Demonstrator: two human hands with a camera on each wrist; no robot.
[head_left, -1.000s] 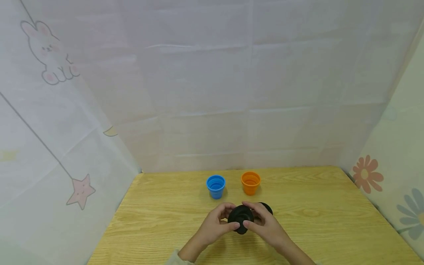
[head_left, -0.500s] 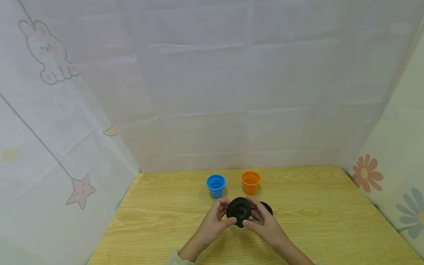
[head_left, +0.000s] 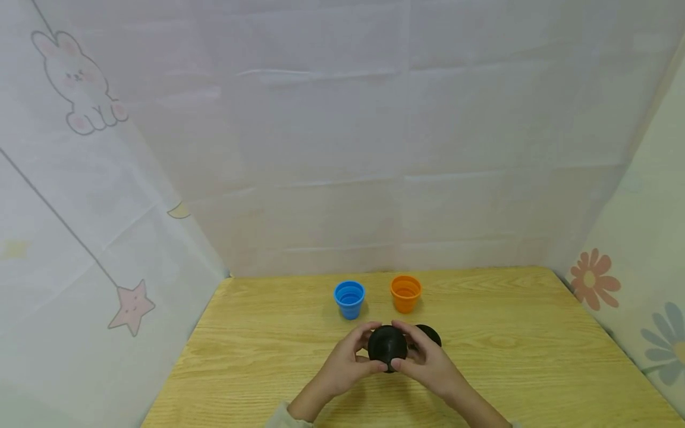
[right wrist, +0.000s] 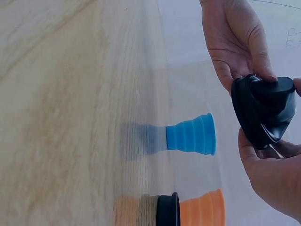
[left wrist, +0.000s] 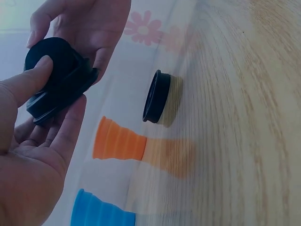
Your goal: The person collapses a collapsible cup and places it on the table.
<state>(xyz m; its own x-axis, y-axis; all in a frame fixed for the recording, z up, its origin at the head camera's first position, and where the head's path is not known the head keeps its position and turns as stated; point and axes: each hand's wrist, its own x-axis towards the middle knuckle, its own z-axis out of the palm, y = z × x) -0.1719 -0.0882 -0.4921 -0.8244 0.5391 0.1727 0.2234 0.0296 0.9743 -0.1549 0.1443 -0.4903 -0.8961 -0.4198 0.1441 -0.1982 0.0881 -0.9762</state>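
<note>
Both hands hold a black collapsible cup [head_left: 387,345], soft-looking and partly folded, above the near middle of the table. My left hand [head_left: 345,367] grips its left side, thumb in front and fingers behind. On its other side, my right hand [head_left: 432,364] grips it the same way, so the two thumbs nearly meet at the lower front. Seen from the left wrist, the cup [left wrist: 59,87] is tilted, with a round flat end and a skewed rim. Behind the right hand, partly hidden by it, a second black cup [head_left: 431,334] lies flattened on the table.
A blue ribbed cup [head_left: 349,301] stands upright beyond the hands. To its right stands an orange ribbed cup [head_left: 405,295]. The wooden table [head_left: 257,339] ends at a pale cloth backdrop [head_left: 332,148] behind and at both sides.
The held black cup has turned and shifted in the fingers. Its face toward the head camera was folded and dented; now it looks round and smooth. The blue and orange cups have stayed put.
</note>
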